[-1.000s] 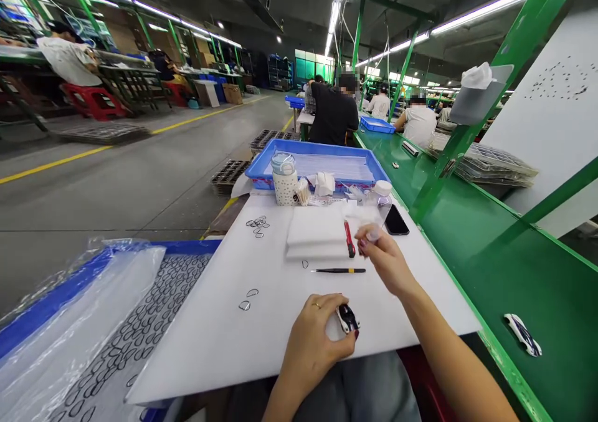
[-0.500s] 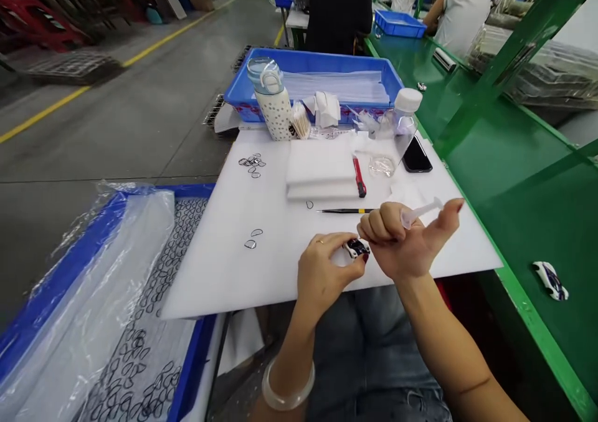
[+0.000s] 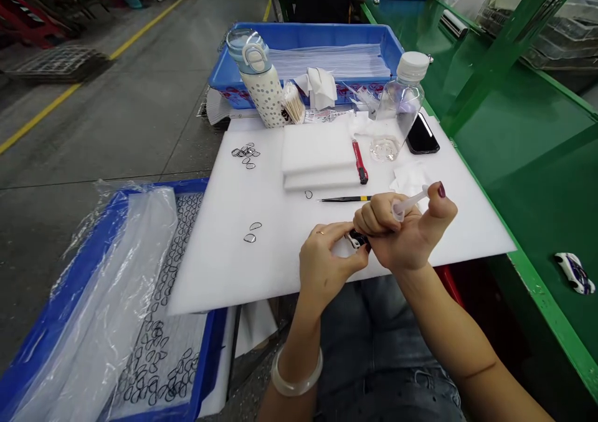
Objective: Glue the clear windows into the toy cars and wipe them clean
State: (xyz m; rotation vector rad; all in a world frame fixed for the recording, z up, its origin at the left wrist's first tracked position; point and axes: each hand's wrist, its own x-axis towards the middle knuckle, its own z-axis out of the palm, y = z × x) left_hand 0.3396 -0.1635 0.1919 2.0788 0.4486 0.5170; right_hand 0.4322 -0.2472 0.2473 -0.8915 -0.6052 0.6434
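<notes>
Between thumb and fingers, my left hand (image 3: 329, 263) pinches a small white and black toy car (image 3: 355, 240) above the front edge of the white foam board (image 3: 224, 266). My right hand (image 3: 404, 229) is wrapped around a syringe (image 3: 411, 202), its thumb at the plunger end. The syringe's tip is hidden behind my fingers, close by the car. Just beyond my hands lie black tweezers (image 3: 343, 199) with a yellow band. One thin black ring (image 3: 308, 194) rests beside them, and two more rings (image 3: 250, 238) lie to the left.
A white foam block (image 3: 320, 157), red cutter (image 3: 359, 162), phone (image 3: 422, 136), clear bottle (image 3: 404, 101) and dotted tumbler (image 3: 261, 88) stand or lie farther back. Left is a blue tray (image 3: 217, 347) of black rings. Another toy car (image 3: 574, 272) sits on the green bench (image 3: 523, 179).
My right thumb has bent onto the plunger, which now stands out less from the fist. My right hand has come closer over the car. The whole view has tilted downward.
</notes>
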